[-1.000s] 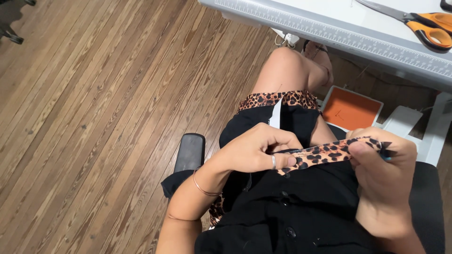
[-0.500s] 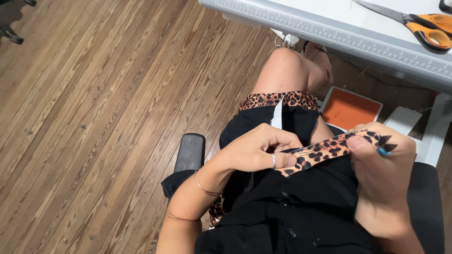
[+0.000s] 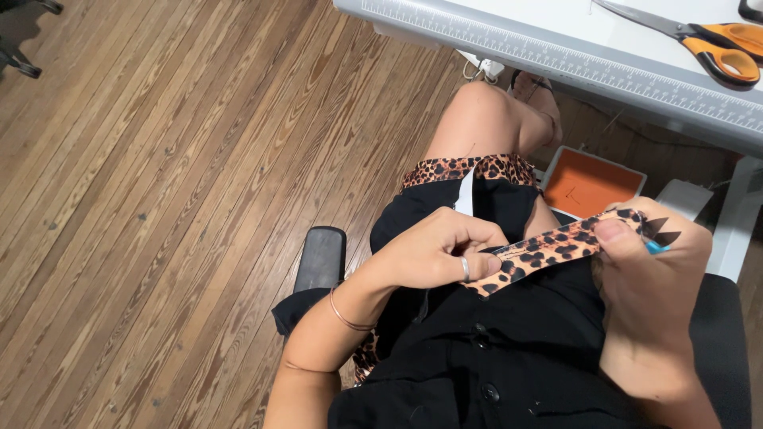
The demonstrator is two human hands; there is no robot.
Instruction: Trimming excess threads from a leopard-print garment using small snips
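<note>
Right now the leopard-print strip (image 3: 548,250) is stretched between both hands in the lower right of the frame, over the lap and the black garment (image 3: 493,357). Its long axis runs from lower left to upper right, rising gently toward the right hand (image 3: 656,294), which pinches the upper end under the thumb with a small blue-tipped tool (image 3: 658,248) poking out beside it. The left hand (image 3: 437,254) is closed on the lower end, fingers curled over the fabric, a ring showing on one finger. Both hands grip the strip, so neither is nearer; it lies directly between them, taut. Compared with a second ago, the strip tilts a little more steeply, its right end raised, and the right hand has shifted slightly up and to the right. At the upper right edge, orange-handled scissors (image 3: 715,48) lie on the white table (image 3: 556,32), well apart from the hands.
</note>
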